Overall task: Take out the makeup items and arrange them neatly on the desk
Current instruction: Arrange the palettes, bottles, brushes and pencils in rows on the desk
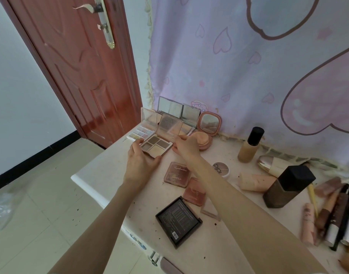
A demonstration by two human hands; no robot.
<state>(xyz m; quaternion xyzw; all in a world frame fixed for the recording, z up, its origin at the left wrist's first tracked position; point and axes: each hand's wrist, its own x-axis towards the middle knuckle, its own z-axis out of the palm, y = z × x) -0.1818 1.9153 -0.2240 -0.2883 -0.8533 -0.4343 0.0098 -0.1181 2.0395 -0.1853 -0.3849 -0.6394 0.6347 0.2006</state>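
Here, fingers [139,146] grip palette [156,147].

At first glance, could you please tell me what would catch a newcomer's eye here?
Most striking is the open palette at the desk's far left corner, with the left hand gripping its base and the right hand at its lid. Behind hangs a lilac heart-print cloth; a black box lies near the front edge.

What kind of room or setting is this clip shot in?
Probably a bedroom or dressing corner at home: a desk covered in makeup, a pink heart-print cloth on the wall, and a wooden door beside it.
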